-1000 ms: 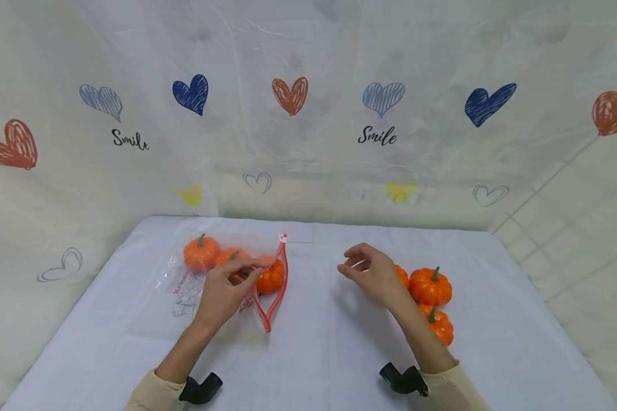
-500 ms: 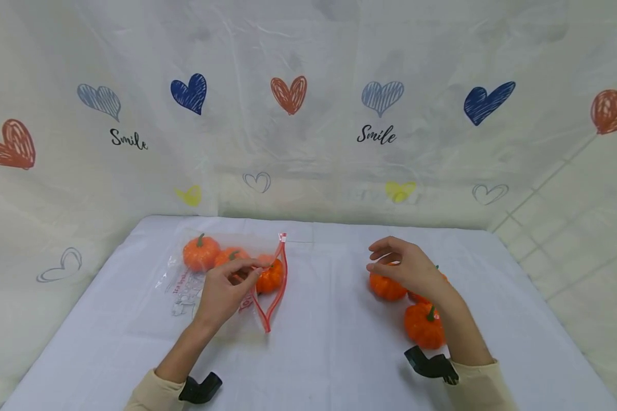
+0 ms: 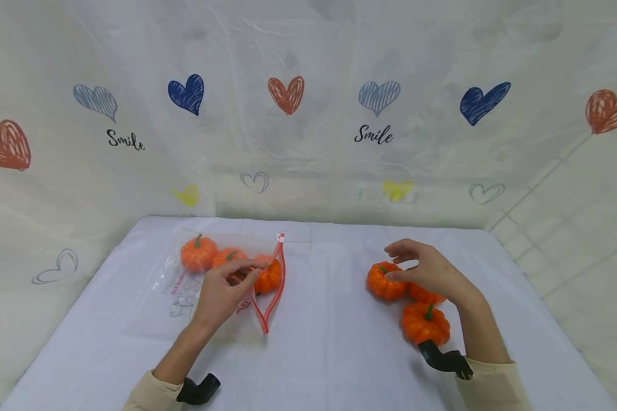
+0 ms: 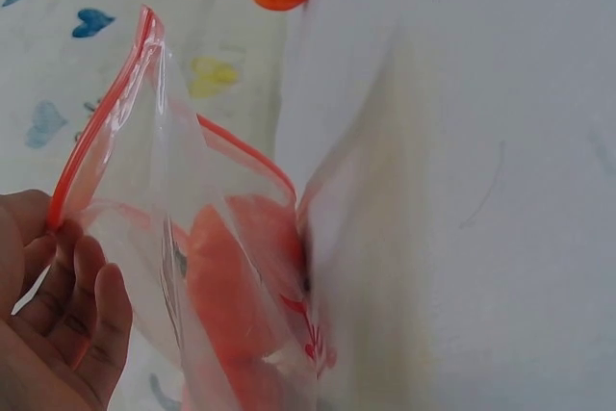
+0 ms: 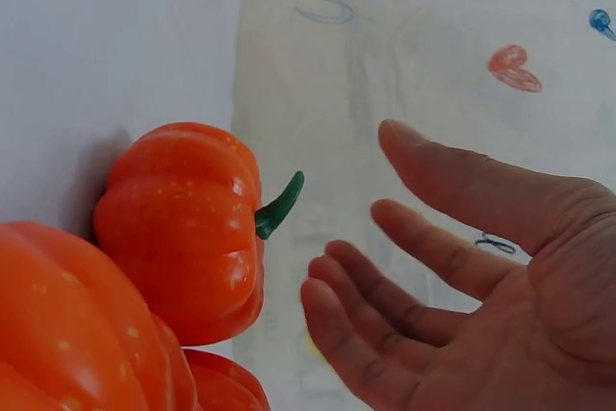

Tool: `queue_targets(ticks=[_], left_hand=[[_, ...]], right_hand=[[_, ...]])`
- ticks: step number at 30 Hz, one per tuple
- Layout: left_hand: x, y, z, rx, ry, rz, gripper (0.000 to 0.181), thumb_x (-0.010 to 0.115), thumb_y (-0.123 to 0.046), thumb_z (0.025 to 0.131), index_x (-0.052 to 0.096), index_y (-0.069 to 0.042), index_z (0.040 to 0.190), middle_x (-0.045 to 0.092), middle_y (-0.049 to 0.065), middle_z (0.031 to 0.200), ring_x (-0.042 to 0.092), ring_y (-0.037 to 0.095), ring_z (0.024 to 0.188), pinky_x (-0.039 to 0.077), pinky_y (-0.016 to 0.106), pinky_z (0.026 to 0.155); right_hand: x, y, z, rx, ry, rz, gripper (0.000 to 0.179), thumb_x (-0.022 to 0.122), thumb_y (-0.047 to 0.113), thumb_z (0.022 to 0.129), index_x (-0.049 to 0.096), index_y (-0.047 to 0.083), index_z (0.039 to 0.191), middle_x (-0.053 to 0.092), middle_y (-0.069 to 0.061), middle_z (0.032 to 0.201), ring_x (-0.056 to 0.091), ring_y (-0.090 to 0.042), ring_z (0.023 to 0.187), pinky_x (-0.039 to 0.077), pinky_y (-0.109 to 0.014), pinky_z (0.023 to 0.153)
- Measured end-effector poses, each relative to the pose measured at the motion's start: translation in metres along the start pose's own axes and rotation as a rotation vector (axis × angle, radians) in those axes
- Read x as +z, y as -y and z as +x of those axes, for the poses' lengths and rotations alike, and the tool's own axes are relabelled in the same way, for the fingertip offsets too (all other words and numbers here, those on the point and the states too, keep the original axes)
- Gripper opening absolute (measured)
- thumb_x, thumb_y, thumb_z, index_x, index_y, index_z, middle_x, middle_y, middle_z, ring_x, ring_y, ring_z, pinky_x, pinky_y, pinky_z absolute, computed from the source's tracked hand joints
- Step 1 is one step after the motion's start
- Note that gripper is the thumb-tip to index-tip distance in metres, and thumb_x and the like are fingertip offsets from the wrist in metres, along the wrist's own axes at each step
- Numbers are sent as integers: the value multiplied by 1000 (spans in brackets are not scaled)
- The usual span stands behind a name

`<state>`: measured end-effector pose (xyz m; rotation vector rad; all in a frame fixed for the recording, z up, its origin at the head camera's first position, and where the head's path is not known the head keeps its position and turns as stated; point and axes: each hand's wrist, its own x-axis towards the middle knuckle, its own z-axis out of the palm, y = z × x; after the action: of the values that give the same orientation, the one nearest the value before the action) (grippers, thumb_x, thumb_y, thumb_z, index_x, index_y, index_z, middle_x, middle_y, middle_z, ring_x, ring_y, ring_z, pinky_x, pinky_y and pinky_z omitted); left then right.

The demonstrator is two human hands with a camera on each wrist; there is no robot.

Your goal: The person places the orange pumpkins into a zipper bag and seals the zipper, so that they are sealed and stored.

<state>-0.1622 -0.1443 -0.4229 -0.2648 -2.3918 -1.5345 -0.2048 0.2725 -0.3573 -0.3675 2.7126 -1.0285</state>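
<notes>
My left hand (image 3: 227, 290) pinches the red-edged mouth of a clear zip bag (image 4: 178, 93), holding it agape. Several small orange pumpkins (image 3: 197, 254) with green stems lie inside the bag, partly hidden behind the hand. At the right, my right hand (image 3: 429, 270) hovers over three loose pumpkins (image 3: 425, 324). Its fingers are spread and relaxed, with nothing between them. In the right wrist view the nearest pumpkin (image 5: 183, 233) stands just apart from the fingertips, its stem pointing toward the hand.
A white cloth covers the table (image 3: 329, 354). Behind it hangs a pale sheet (image 3: 308, 148) printed with hearts and the word Smile. A black wrist mount (image 3: 199, 389) sits at the left sleeve, another mount (image 3: 444, 359) at the right.
My right hand has moved right, from the space between bag and loose pumpkins to above those pumpkins, and its fingers have spread a little. The left hand and bag stay in place.
</notes>
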Motion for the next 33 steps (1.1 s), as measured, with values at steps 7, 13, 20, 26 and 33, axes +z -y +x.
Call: queue_targets(ticks=[7, 13, 20, 26, 33], left_hand=[[-1, 0, 1, 3, -1, 2, 13, 76, -23, 96, 82, -22, 109, 73, -2, 88, 62, 11, 79, 54, 19, 72], [-2, -3, 1, -8, 3, 2, 13, 76, -24, 96, 81, -25, 108, 73, -5, 88, 63, 12, 80, 55, 20, 72], [-2, -4, -2, -37, 0, 8, 14, 77, -25, 96, 82, -26, 109, 73, -5, 90, 64, 12, 82, 55, 20, 73], [-2, -2, -2, -17, -6, 7, 16, 76, -25, 97, 82, -23, 111, 73, -2, 89, 62, 11, 82, 54, 19, 74], [-2, -1, -1, -5, 0, -1, 15, 76, -24, 97, 82, -22, 110, 73, -1, 89, 62, 11, 80, 54, 19, 72]], right_hand=[[2, -3, 1, 45, 63, -29, 58, 82, 26, 88, 61, 6, 138, 62, -19, 141, 58, -40, 129, 50, -58, 105], [7, -6, 1, 90, 92, -24, 59, 82, 24, 88, 59, 7, 140, 60, -21, 144, 54, -43, 132, 51, -59, 105], [14, -7, 2, 128, 116, -57, 57, 81, 16, 87, 60, 7, 139, 60, -24, 141, 53, -45, 130, 51, -61, 104], [18, -2, 2, 120, 114, -61, 56, 81, 10, 84, 62, 8, 137, 62, -23, 138, 55, -43, 128, 53, -59, 102], [24, -1, 2, 104, 148, -16, 68, 82, 14, 84, 53, 12, 146, 60, -22, 140, 61, -38, 123, 60, -47, 91]])
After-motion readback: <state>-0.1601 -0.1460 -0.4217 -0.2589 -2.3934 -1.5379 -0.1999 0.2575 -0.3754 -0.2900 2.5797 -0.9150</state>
